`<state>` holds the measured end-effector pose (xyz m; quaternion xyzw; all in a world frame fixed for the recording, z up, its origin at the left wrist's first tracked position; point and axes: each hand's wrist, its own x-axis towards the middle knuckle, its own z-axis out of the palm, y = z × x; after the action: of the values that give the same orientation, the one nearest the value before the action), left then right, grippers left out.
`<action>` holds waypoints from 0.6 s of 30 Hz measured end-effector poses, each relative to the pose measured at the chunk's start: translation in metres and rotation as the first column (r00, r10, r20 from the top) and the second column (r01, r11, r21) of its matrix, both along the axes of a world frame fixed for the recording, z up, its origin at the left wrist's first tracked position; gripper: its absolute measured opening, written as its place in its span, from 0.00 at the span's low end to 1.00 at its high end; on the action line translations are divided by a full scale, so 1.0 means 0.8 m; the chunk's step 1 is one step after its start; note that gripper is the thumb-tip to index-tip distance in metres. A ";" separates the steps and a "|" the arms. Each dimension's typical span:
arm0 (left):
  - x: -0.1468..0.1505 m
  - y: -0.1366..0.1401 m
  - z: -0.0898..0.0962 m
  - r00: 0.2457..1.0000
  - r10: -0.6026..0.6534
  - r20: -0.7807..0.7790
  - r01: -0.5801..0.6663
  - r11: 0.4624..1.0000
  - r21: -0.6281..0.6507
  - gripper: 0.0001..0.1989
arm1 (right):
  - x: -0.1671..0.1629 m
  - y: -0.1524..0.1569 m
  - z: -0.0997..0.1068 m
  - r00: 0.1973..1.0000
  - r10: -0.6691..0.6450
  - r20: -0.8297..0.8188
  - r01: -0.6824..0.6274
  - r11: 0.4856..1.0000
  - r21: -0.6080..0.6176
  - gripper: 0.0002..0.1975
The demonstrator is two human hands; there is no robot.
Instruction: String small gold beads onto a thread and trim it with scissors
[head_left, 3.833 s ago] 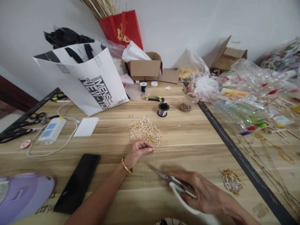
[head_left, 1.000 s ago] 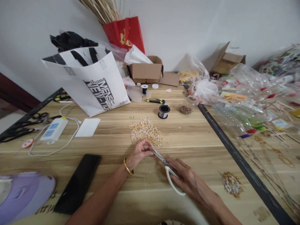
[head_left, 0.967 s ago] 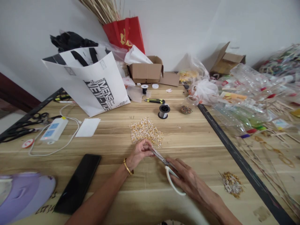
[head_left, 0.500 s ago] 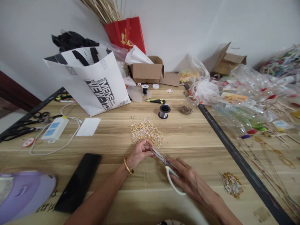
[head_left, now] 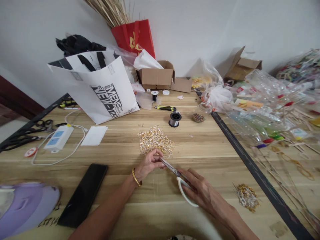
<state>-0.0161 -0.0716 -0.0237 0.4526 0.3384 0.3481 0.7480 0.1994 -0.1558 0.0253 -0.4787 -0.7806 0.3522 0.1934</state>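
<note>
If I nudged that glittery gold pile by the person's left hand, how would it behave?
The glittery pile would probably spread rather than slide as one piece, since it looks like many tiny separate bits. Stray bits lie around its edges, so some may scatter over the table. Each is likely very light, being far smaller than the left hand.

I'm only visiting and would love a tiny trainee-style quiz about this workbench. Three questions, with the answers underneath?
1. Which hand grips the white-handled scissors?
2. True or false: the black phone lies apart from the white paper.
3. Which of these is closest to the left hand?
A) red bag
B) bigger gold-and-silver pile
C) purple object

Key:
1. The right hand
2. True
3. B
</note>
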 end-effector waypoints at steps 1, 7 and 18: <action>0.000 0.000 0.000 1.000 0.001 -0.002 -0.001 1.000 0.001 0.18 | 0.000 0.000 0.001 1.000 0.004 -0.001 -0.004 1.000 0.005 0.20; 0.001 -0.002 0.006 1.000 0.001 -0.018 -0.001 1.000 0.006 0.18 | 0.006 0.003 0.005 1.000 0.010 0.003 -0.010 1.000 0.006 0.19; 0.004 -0.002 0.008 0.996 0.064 -0.062 -0.063 0.998 0.013 0.18 | 0.009 0.002 0.006 1.000 -0.008 0.006 0.008 1.000 -0.010 0.20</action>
<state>-0.0132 -0.0730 -0.0177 0.4565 0.3739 0.3590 0.7231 0.2063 -0.1541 0.0302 -0.4841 -0.7774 0.3539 0.1898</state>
